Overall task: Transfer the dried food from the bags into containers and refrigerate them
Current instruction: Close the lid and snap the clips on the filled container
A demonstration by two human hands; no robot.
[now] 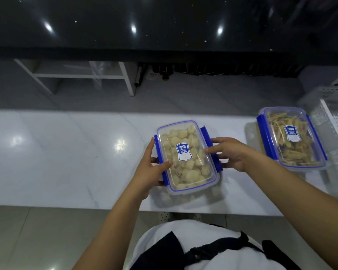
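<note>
A clear plastic container with blue clips and a labelled lid stands on the white counter, filled with pale chunks of dried food. My left hand grips its left side, thumb on the lid. My right hand holds its right side at the blue clip, fingers resting on the lid. A second lidded container of the same kind, holding tan dried strips, stands to the right, untouched.
A translucent white perforated basket sits at the counter's far right. Beyond the counter lies a lower grey floor with a white shelf frame and a row of dark bottles under a black countertop.
</note>
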